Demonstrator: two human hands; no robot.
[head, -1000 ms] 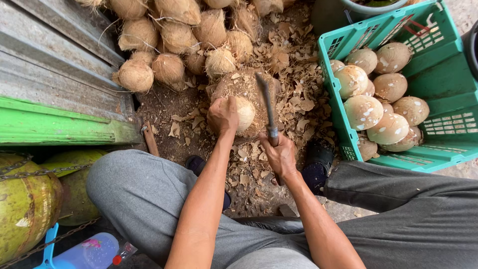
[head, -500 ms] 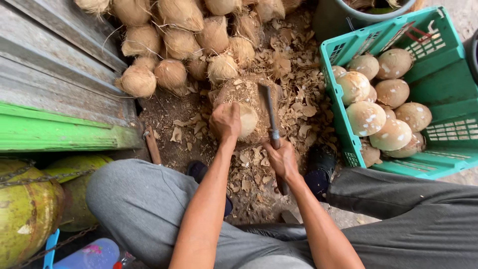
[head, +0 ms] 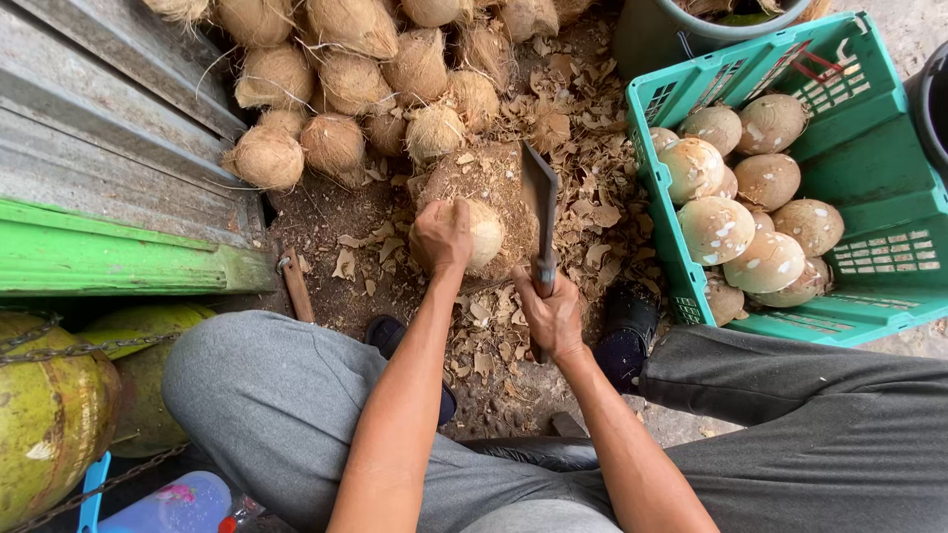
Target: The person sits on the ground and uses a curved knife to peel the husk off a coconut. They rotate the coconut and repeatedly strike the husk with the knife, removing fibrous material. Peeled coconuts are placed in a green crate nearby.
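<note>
On the chopping block (head: 494,178), amid husk chips, the left hand (head: 441,235) clamps a half-peeled coconut (head: 484,233) from above. It looks hard, round and weighty, apt to roll, with fibrous patches that give some grip; a hold over the top, well clear of the blade, seems safest. Just beside it, the right hand (head: 551,314) is clenched on the cleaver (head: 541,212) handle, blade upright.
</note>
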